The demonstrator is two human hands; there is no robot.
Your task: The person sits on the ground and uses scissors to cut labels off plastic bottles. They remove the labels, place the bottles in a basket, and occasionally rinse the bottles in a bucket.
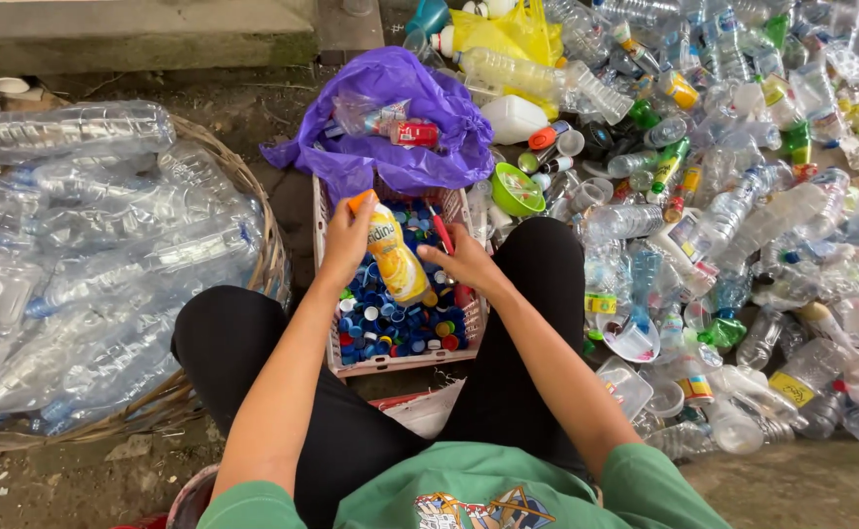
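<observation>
I'm sitting with the crate (332, 343) of caps (390, 328) lying between my knees. My hands are holding a bottle (396, 260) over it. A basket (253, 196) of bottles is sitting to my left, a loose bottle pile (743, 216) is spreading out on my right, and a bag (400, 118) is lying behind the crate.

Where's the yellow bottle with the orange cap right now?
The yellow bottle sits mid-frame, held between the left hand and right hand, above the crate of bottle caps.
</observation>
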